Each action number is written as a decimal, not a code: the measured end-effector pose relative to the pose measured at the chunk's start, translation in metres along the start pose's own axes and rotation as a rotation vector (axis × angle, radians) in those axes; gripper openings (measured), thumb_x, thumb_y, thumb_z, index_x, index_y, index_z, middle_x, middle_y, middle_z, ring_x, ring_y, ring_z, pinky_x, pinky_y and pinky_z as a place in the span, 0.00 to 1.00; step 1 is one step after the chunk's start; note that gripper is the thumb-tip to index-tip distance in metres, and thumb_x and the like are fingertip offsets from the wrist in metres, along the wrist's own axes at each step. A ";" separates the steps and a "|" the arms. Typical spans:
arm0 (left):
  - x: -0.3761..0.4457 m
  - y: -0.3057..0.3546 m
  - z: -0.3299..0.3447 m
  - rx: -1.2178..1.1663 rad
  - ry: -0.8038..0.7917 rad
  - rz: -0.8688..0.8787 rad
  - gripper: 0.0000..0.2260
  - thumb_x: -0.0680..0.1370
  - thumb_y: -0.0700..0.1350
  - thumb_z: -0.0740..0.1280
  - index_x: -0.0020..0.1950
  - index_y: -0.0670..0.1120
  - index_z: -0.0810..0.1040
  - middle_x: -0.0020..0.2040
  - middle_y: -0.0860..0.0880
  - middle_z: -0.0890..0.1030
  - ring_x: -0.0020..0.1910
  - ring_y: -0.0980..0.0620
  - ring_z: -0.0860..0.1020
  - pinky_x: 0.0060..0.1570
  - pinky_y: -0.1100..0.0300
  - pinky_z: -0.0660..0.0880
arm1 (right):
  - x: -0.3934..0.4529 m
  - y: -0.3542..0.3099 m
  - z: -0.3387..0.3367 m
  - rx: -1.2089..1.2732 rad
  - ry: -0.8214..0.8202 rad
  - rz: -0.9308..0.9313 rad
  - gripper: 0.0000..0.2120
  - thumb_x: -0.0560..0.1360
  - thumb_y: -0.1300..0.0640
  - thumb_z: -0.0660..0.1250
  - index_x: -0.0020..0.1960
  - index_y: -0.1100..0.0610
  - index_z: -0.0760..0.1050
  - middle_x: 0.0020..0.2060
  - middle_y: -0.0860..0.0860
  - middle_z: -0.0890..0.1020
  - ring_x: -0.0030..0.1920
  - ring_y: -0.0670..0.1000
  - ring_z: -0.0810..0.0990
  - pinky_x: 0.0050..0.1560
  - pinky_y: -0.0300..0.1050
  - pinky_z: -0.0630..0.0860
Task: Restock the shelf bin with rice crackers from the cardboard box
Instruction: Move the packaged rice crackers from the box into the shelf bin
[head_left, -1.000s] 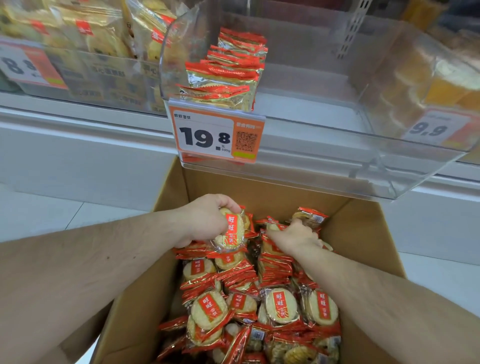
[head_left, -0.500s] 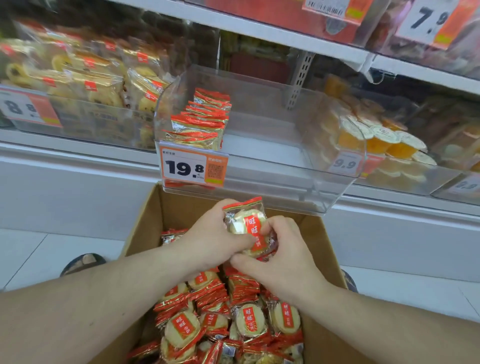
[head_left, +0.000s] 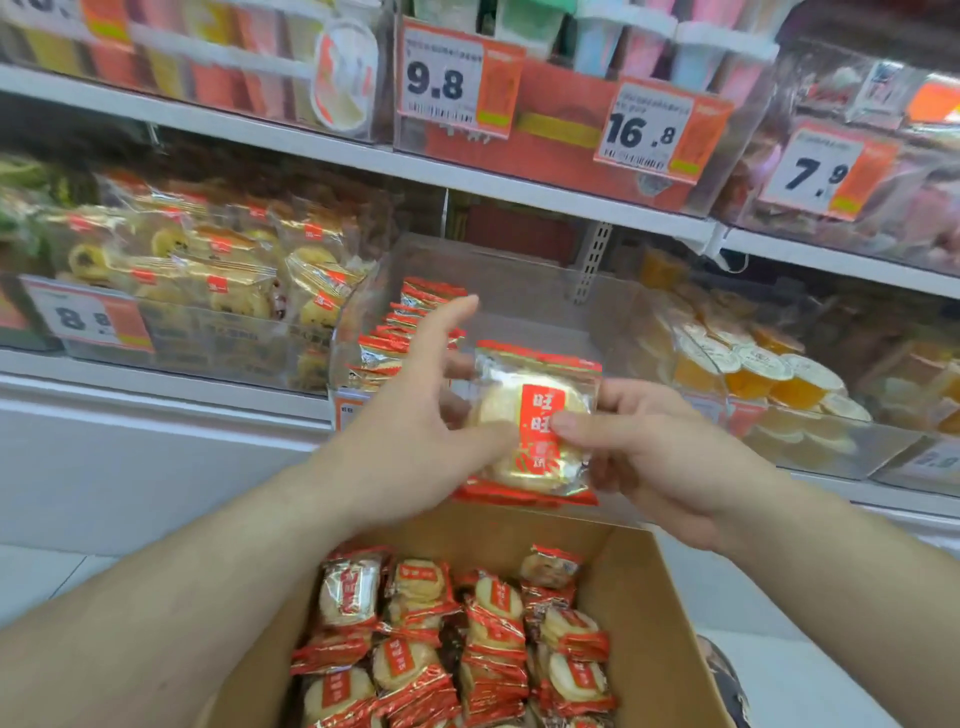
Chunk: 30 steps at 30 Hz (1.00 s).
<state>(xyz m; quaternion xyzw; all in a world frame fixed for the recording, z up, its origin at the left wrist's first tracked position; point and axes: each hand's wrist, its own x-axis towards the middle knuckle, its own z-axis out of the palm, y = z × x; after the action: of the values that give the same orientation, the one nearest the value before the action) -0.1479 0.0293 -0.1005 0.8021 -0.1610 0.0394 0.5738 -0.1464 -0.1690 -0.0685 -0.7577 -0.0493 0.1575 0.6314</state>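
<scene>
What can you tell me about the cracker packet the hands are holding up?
The cracker packet is shiny see-through plastic with red crinkly edges and a red label with white characters. Pale round crackers show inside. It is upright, facing the camera, above the cardboard box and before the clear shelf bin. The right hand pinches its label; the left hand touches its left side, fingers spread.

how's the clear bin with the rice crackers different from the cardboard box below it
The clear bin is see-through plastic and sits on the shelf; the cardboard box is opaque brown and stands lower, in front of the shelf. The bin holds only one row of packs along its left side, the rest bare, while the box is packed across with packs. Both are open-topped and hold the same red-edged rice cracker packs.
</scene>
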 end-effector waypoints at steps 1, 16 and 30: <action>0.007 0.000 -0.004 0.055 0.104 0.048 0.36 0.69 0.53 0.73 0.70 0.67 0.56 0.58 0.60 0.71 0.51 0.59 0.77 0.48 0.54 0.79 | 0.011 -0.006 -0.005 0.003 0.064 -0.003 0.17 0.64 0.56 0.74 0.50 0.61 0.80 0.44 0.62 0.83 0.38 0.56 0.72 0.40 0.46 0.66; 0.057 -0.041 -0.029 0.244 0.667 -0.144 0.16 0.78 0.42 0.64 0.63 0.56 0.68 0.59 0.58 0.69 0.55 0.56 0.71 0.52 0.60 0.67 | 0.234 0.006 -0.032 -0.149 0.418 0.148 0.12 0.75 0.67 0.70 0.54 0.56 0.73 0.40 0.51 0.80 0.35 0.47 0.79 0.20 0.33 0.68; 0.058 -0.049 -0.035 0.225 0.763 -0.138 0.12 0.80 0.36 0.61 0.52 0.54 0.67 0.42 0.63 0.73 0.41 0.63 0.73 0.46 0.57 0.72 | 0.281 0.034 -0.013 -0.398 0.647 0.147 0.15 0.70 0.54 0.76 0.50 0.62 0.79 0.45 0.57 0.83 0.44 0.59 0.84 0.45 0.53 0.83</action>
<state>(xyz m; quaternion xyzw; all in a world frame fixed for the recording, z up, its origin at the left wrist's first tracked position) -0.0740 0.0633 -0.1185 0.7967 0.1230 0.3129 0.5022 0.1185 -0.1115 -0.1494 -0.8774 0.1772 -0.0574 0.4421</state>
